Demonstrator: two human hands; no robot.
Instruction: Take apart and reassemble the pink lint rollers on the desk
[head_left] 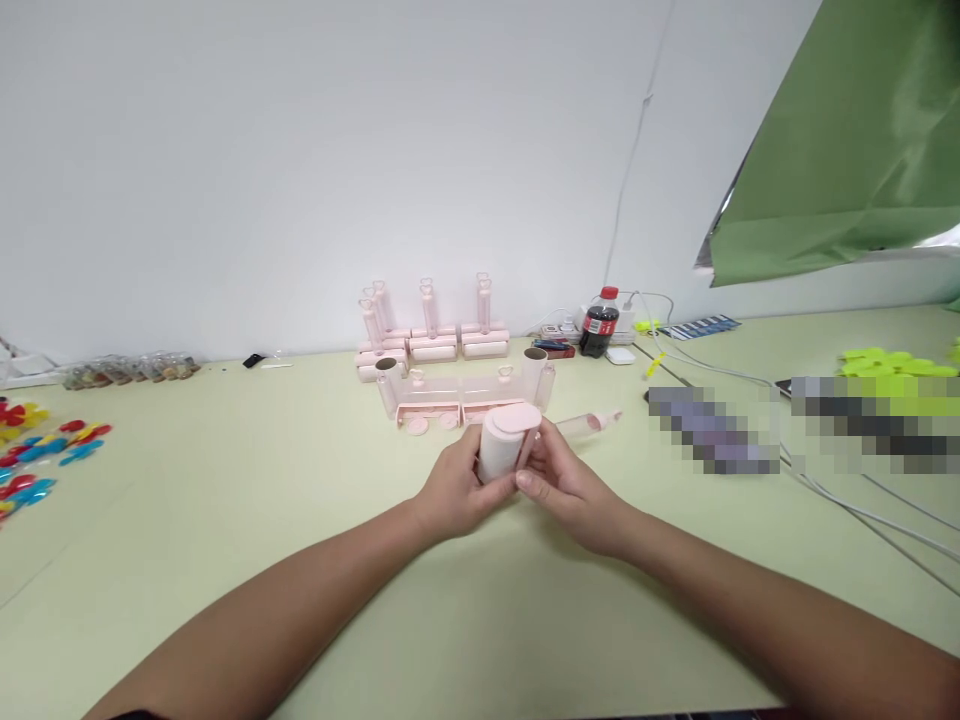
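Note:
A white roll in a pink holder (504,450) is held upright between both hands near the table's middle, its pink oval end facing up. My left hand (459,485) wraps round its left side, the thumb across the front. On the right side, my right hand (574,492) grips the pink edge with curled fingers. Just behind the right hand lies a clear pink tube (577,427) with a pointed end. Farther back stand two white rolls, the left one (388,385) and the right one (533,375), beside open pink holders (427,412).
Several pink roll sets (433,343) line the wall. To their right stands a cola bottle (600,322). Blurred flat objects (709,430) and white cables (840,497) lie at the right. Colourful plastic pieces (45,447) are at the far left.

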